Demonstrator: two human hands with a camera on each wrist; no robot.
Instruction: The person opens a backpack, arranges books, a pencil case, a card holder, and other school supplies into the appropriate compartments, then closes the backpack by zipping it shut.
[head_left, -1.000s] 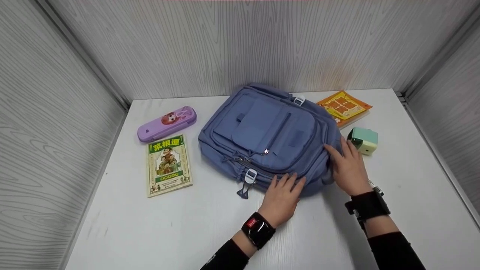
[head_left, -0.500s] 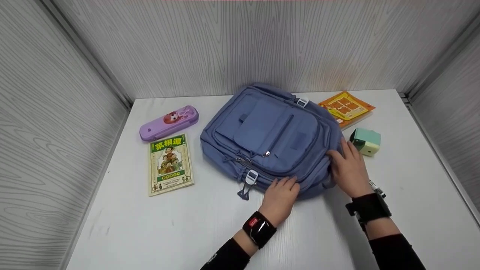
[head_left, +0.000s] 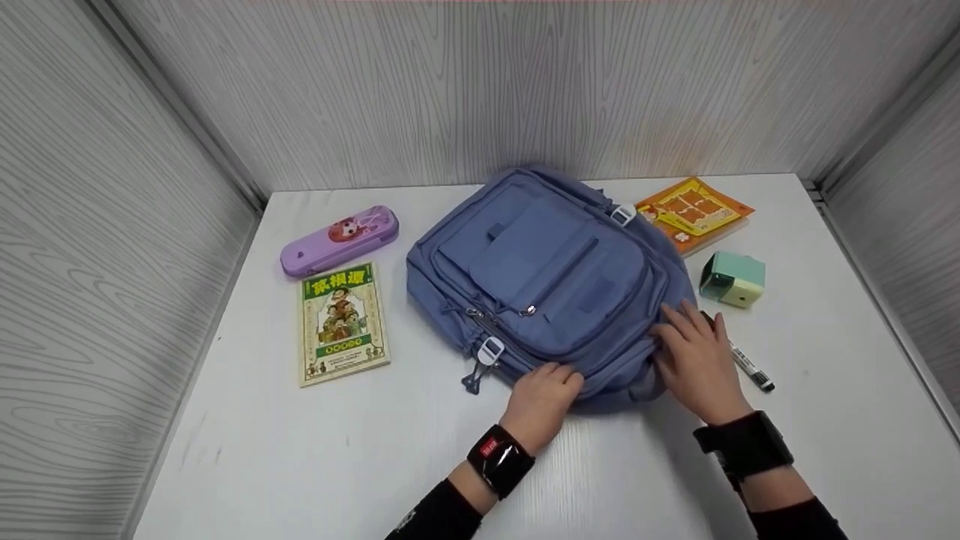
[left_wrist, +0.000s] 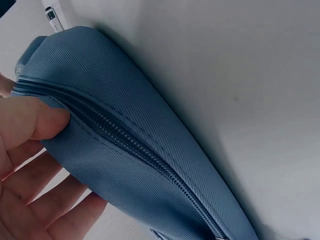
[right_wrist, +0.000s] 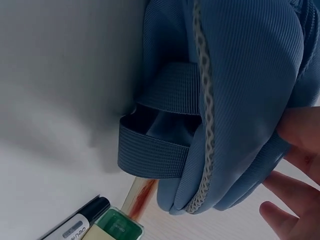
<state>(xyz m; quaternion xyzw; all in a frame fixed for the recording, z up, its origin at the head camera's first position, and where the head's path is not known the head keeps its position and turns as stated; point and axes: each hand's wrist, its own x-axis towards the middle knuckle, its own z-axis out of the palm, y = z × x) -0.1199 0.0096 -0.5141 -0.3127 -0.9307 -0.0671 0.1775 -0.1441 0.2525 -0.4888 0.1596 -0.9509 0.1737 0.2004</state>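
A blue backpack (head_left: 555, 262) lies on the white table, its pocketed front facing up. My left hand (head_left: 541, 405) grips its near edge with bent fingers. In the left wrist view, the thumb (left_wrist: 50, 122) presses the fabric beside a closed-looking zipper (left_wrist: 135, 145), and the other fingers lie on the opposite side of that fold. At the right-hand end, my right hand (head_left: 701, 367) holds the bag's corner. The right wrist view has thumb and fingertips at the blue cloth, close to a webbing loop (right_wrist: 155, 155); part of this hand is out of frame.
A purple pencil case (head_left: 341, 240) and a green-and-cream book (head_left: 345, 326) lie left of the backpack. To its right are an orange book (head_left: 697, 214), a mint-and-cream small box (head_left: 739, 277) and a marker (head_left: 750, 367). Wood-grain panels (head_left: 480, 90) enclose the table.
The backpack has turned slightly clockwise and shifted toward me at its right end. My left fingers, spread over the edge before, are now bent around it. More of the marker shows.
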